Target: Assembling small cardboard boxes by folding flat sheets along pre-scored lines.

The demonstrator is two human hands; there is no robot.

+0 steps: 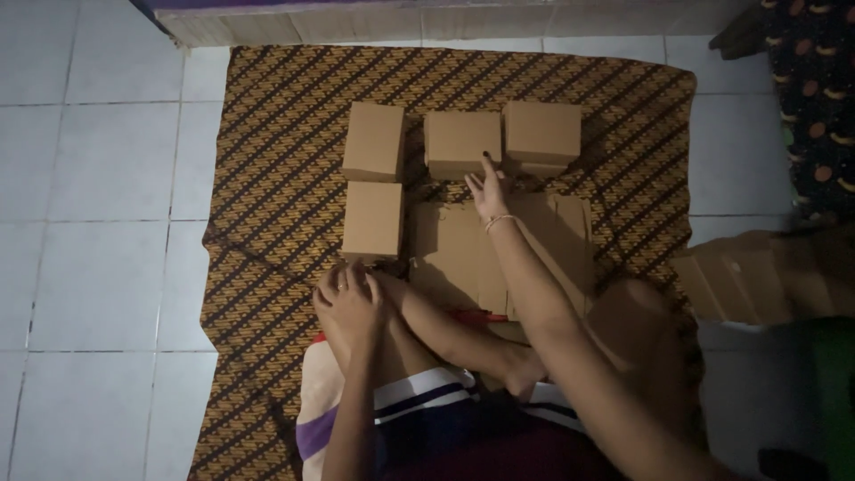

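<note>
Head view: right hand (489, 191), grip open, touches the middle box (461, 142), lying crosswise; left hand (349, 307) rests open.

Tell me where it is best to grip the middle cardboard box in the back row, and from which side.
Grip the middle box by its left and right walls, coming from above. Its top is closed and flat, and narrow gaps separate it from both neighbours. The right hand is already at its front edge.
</note>
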